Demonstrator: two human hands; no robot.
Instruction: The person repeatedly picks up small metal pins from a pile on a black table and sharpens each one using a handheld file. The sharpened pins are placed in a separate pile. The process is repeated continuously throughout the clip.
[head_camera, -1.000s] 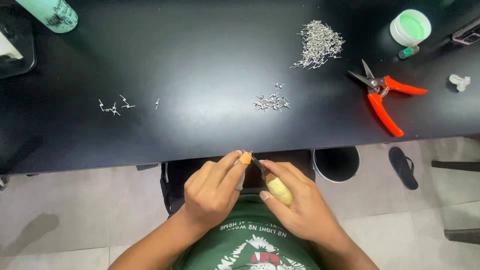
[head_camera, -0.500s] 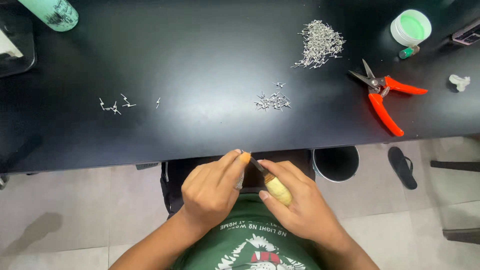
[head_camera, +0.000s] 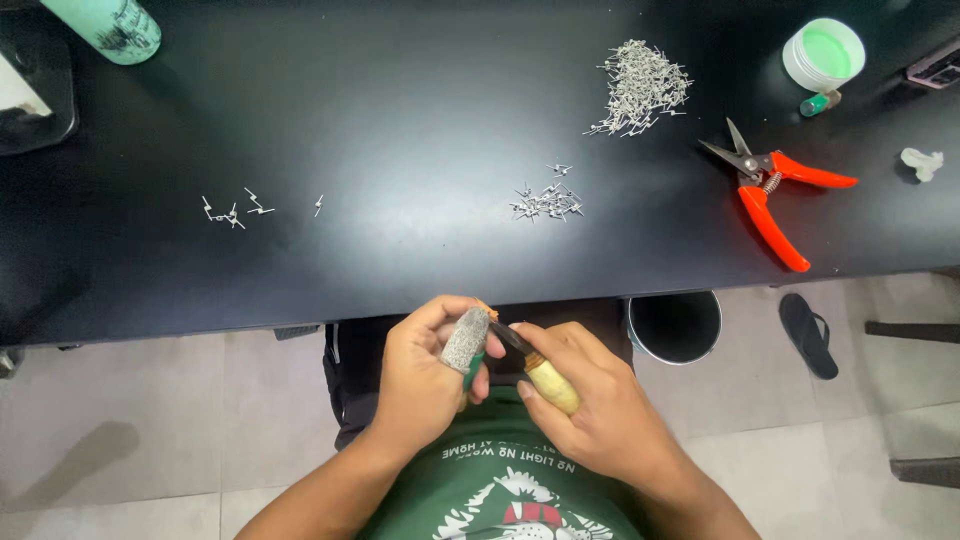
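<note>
My left hand (head_camera: 428, 372) is below the table's near edge, over my lap, with a grey guard on its thumb (head_camera: 465, 340); its fingers pinch something small that I cannot make out. My right hand (head_camera: 590, 400) grips a small tool with a pale wooden handle (head_camera: 552, 385), and the tool's dark tip points at the left thumb. Both hands touch at the tool tip. On the black table (head_camera: 400, 120) lie a small cluster of tiny metal pieces (head_camera: 548, 200), a bigger heap (head_camera: 640, 85) and a few scattered ones (head_camera: 235, 210).
Orange-handled snips (head_camera: 775, 195) lie at the right of the table. A white jar with green contents (head_camera: 823, 52) stands at the back right, a mint green bottle (head_camera: 112, 25) at the back left. A black bin (head_camera: 675, 325) and a sandal (head_camera: 807, 332) are on the tiled floor.
The left thumb has turned, so its grey guard now faces the camera and the orange tip is nearly hidden. Both hands stay in the same place.
</note>
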